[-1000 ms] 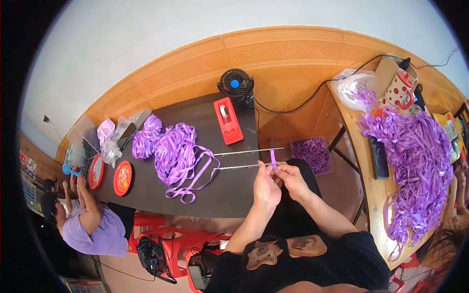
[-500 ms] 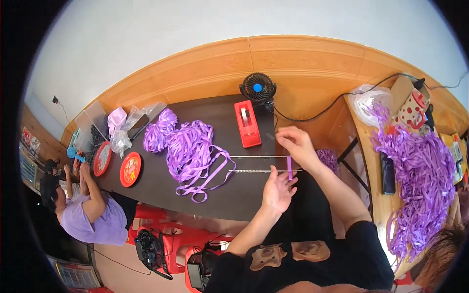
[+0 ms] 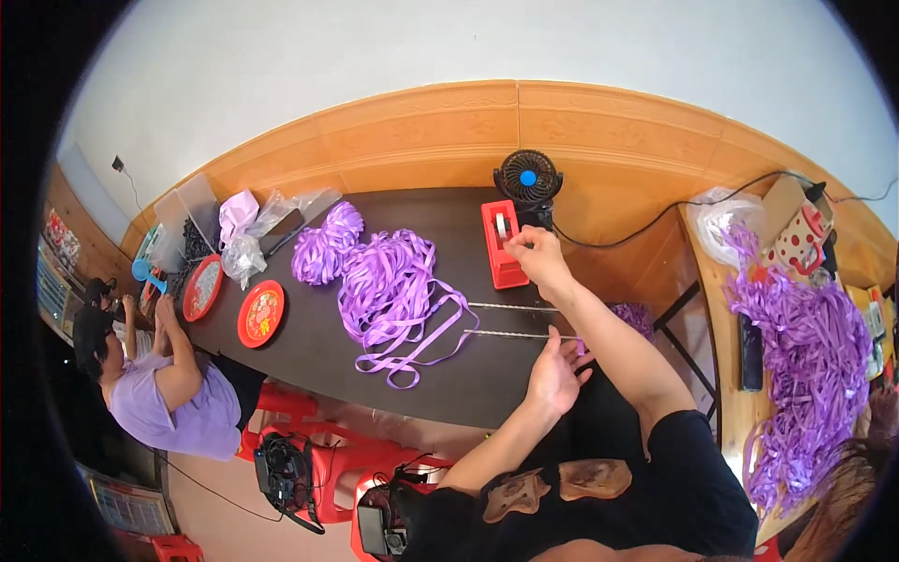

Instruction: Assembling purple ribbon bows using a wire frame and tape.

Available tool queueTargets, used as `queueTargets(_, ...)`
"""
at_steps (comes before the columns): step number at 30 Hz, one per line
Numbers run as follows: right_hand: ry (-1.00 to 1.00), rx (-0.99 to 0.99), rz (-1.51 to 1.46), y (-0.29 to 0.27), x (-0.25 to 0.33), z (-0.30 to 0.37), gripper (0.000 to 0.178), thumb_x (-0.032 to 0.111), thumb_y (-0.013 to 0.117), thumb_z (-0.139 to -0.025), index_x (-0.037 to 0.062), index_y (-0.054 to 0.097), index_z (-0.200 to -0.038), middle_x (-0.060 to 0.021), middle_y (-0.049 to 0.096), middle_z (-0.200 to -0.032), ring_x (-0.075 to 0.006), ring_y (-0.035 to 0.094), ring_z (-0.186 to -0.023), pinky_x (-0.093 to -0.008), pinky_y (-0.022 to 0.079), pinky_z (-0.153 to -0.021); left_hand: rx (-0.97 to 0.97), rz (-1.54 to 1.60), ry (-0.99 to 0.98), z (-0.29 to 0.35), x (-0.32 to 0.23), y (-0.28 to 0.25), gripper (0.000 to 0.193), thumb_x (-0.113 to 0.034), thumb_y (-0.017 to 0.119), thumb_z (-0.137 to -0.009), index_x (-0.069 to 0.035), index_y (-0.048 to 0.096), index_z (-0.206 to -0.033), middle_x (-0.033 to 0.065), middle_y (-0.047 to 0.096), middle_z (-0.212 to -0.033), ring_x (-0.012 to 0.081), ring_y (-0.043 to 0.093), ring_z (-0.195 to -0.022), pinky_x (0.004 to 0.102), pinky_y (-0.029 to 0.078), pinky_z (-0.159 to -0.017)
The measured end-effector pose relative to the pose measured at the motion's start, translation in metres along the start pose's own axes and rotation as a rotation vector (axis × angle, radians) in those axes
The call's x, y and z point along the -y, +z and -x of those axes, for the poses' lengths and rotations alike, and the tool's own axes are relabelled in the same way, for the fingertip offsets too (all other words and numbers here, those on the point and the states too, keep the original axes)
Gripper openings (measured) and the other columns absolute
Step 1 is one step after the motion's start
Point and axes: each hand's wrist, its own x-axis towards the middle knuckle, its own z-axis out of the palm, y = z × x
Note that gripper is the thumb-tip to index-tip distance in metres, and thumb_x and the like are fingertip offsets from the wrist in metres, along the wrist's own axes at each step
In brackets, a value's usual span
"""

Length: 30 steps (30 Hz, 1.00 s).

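My right hand (image 3: 541, 259) is over the red tape dispenser (image 3: 506, 251), its thumb and fingers pinched beside the tape roll (image 3: 502, 225). Anything in that pinch is too small to make out. My left hand (image 3: 554, 377) is palm up at the table's right edge, fingers curled at a short strip of purple ribbon (image 3: 582, 347) by the lower rod's end. Two thin twisted metal rods, an upper rod (image 3: 510, 306) and a lower rod (image 3: 510, 334), lie parallel over the dark table. Purple ribbon (image 3: 389, 290) lies heaped at their left ends. My right forearm hides the upper rod's right end.
A small black fan (image 3: 528, 178) stands behind the dispenser. Two red dishes, one round (image 3: 260, 314) and one filled (image 3: 202, 288), sit leftward near a seated person (image 3: 178, 403). The right-hand wooden table (image 3: 716, 361) bears more purple ribbon (image 3: 810, 375), a phone (image 3: 751, 351) and a dotted mug (image 3: 799, 239).
My right hand has moved up and left from beside the rods to the tape dispenser. My left hand stays by the lower rod and ribbon strip. The whole view has shifted slightly.
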Motion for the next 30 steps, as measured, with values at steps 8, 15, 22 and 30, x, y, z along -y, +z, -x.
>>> queueTargets(8,0.05,0.046,-0.212,-0.009,0.023,0.049,0.011,0.007,0.066,-0.075,-0.003,0.063,-0.069,-0.0151,0.061,-0.096,-0.0198,0.057,-0.088,-0.0309,0.044,-0.076,0.039,0.071,0.035,0.009,-0.002,0.01,0.046,-0.051,0.039,-0.093,-0.01,0.05,-0.11,0.0011,0.052,-0.098,0.0162,0.049,-0.091,0.0299,0.038,-0.077)
queueTargets(15,0.107,-0.023,0.008,-0.001,-0.021,0.056,0.01,0.009,0.069,-0.074,-0.0014,0.067,-0.074,-0.0183,0.059,-0.102,-0.0257,0.05,-0.11,-0.0337,0.039,-0.088,0.053,0.107,0.1,0.009,0.001,0.008,0.035,-0.043,0.038,-0.096,-0.012,0.049,-0.107,0.0006,0.052,-0.093,0.0159,0.047,-0.083,0.0299,0.038,-0.072)
queueTargets(22,0.108,0.023,0.119,-0.009,-0.04,0.04,0.01,0.007,0.07,-0.07,-0.0024,0.067,-0.072,-0.0171,0.061,-0.099,-0.0259,0.056,-0.096,-0.0348,0.042,-0.08,0.023,0.108,0.065,0.01,0.002,0.01,0.045,-0.05,0.038,-0.094,-0.008,0.052,-0.105,0.0036,0.052,-0.092,0.0176,0.048,-0.087,0.0304,0.038,-0.075)
queueTargets(30,0.044,0.487,-0.147,-0.098,-0.014,0.032,0.011,0.01,0.063,-0.073,0.0,0.063,-0.068,-0.0176,0.056,-0.116,-0.0214,0.054,-0.103,-0.0304,0.042,-0.085,0.087,-0.051,0.044,0.001,0.003,-0.006,0.071,-0.066,0.036,-0.086,-0.005,0.052,-0.117,0.0087,0.052,-0.121,0.0254,0.042,-0.112,0.0424,0.025,-0.096)
